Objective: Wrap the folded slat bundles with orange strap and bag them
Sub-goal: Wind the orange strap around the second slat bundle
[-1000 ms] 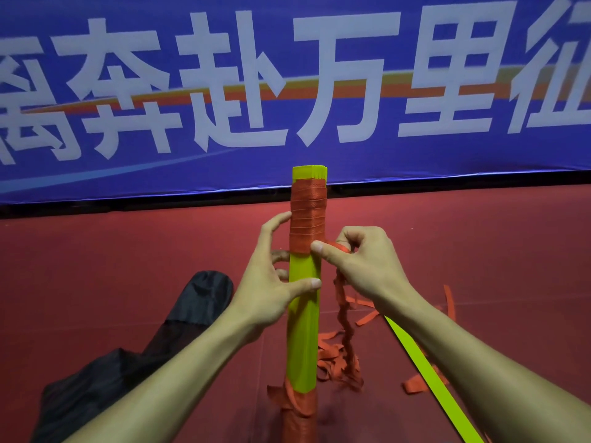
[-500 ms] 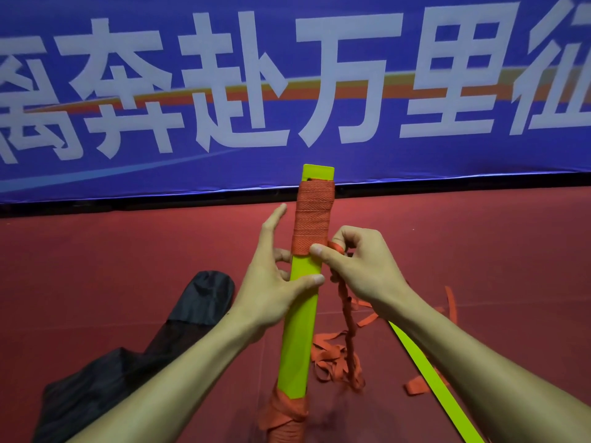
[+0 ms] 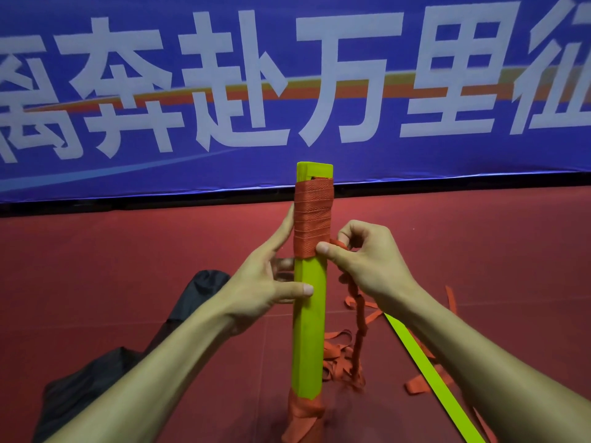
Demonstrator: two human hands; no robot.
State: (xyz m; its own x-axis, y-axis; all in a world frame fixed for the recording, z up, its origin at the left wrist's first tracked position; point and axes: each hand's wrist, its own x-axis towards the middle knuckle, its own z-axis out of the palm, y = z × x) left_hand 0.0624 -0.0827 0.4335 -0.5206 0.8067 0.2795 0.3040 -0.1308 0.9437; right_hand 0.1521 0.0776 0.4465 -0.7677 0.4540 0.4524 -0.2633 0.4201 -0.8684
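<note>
Frame centre: upright slat bundle (image 3: 309, 318) steadied by left hand (image 3: 265, 282), thumb across its face. Right hand (image 3: 367, 260) pinching orange strap (image 3: 313, 225) at the wrap's lower edge. Slack there risks unravelling; loose tail (image 3: 358, 324) may snag.

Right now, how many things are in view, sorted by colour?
Lime green: 2, the slat bundle and a loose slat
Orange: 1, the strap
Black: 1, the bag
Blue: 1, the banner
Total: 5
</note>
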